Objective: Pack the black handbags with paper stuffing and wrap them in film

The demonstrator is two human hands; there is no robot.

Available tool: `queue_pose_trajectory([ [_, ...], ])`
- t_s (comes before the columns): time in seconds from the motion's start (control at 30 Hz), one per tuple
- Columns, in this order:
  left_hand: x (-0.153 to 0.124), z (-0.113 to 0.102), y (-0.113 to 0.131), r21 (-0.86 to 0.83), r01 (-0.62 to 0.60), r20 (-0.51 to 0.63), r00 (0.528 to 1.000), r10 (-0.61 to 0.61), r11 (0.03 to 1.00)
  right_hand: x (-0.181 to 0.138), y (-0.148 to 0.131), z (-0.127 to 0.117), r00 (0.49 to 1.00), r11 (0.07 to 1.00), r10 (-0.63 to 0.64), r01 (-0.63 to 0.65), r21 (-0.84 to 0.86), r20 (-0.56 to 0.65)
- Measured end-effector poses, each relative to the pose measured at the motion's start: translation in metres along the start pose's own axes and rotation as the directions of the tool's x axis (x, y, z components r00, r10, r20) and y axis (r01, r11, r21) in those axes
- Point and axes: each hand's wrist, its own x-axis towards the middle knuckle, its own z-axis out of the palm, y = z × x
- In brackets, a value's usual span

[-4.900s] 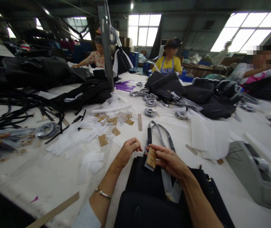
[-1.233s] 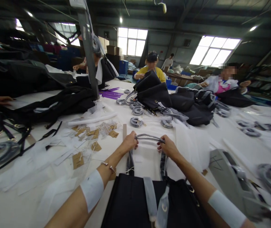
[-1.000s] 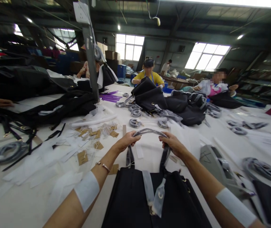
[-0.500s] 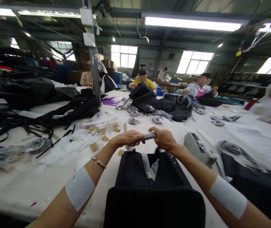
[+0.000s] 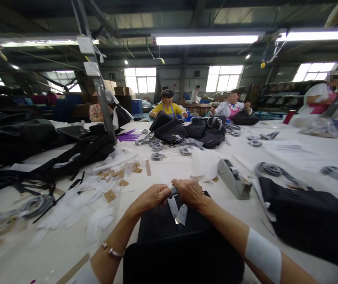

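My left hand is closed on one end of a grey wrapped bag handle. From the other side, my right hand grips the same handle, and only a short piece shows between my fingers. Right below lies a black bag, its near part toward my body. A white strip with a small clear packet lies on the bag's upper face, over a metal fitting. My hands cover the bag's far edge, so how the handle joins it is hidden.
A grey tape dispenser stands right of my hands, near another black bag. Brown tags and white scraps lie leftward. Ahead are piled black bags, coiled grey straps and a metal post. Several co-workers sit or stand beyond.
My hands have come closer together and lower toward the bag, so less of the grey handle shows between them. The view has shifted toward the right.
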Motion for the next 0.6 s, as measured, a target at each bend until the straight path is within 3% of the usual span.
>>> queue_pose_trajectory([
  [0.2, -0.008, 0.036, -0.026, 0.256, 0.099, -0.142, 0.988, -0.063, 0.962, -0.012, 0.004, 0.023, 0.981, 0.988, -0.104, 0.084, 0.126, 0.161],
  [0.27, -0.009, 0.039, -0.031, 0.324, 0.14, -0.158, 0.983, -0.092, 0.936, -0.01, 0.016, 0.025, 0.952, 0.936, -0.2, 0.115, 0.331, 0.234],
  [0.33, -0.009, 0.04, -0.034, 0.358, 0.16, -0.162, 0.981, -0.108, 0.92, -0.002, 0.036, 0.023, 0.913, 0.804, -0.304, 0.093, 0.588, 0.271],
  [0.4, -0.007, 0.039, -0.034, 0.357, 0.162, -0.154, 0.982, -0.113, 0.92, 0.009, 0.063, 0.021, 0.937, 0.733, -0.205, -0.045, 0.679, 0.283],
  [0.47, -0.005, 0.039, -0.035, 0.346, 0.162, -0.155, 0.981, -0.114, 0.924, 0.021, 0.092, 0.024, 0.956, 0.771, 0.06, -0.226, 0.595, 0.286],
  [0.53, -0.004, 0.038, -0.036, 0.335, 0.172, -0.164, 0.979, -0.123, 0.926, 0.032, 0.117, 0.032, 0.928, 0.81, 0.248, -0.357, 0.466, 0.279],
  [0.6, -0.003, 0.038, -0.037, 0.311, 0.182, -0.164, 0.977, -0.136, 0.933, 0.04, 0.136, 0.046, 0.899, 0.83, 0.32, -0.419, 0.369, 0.3],
])
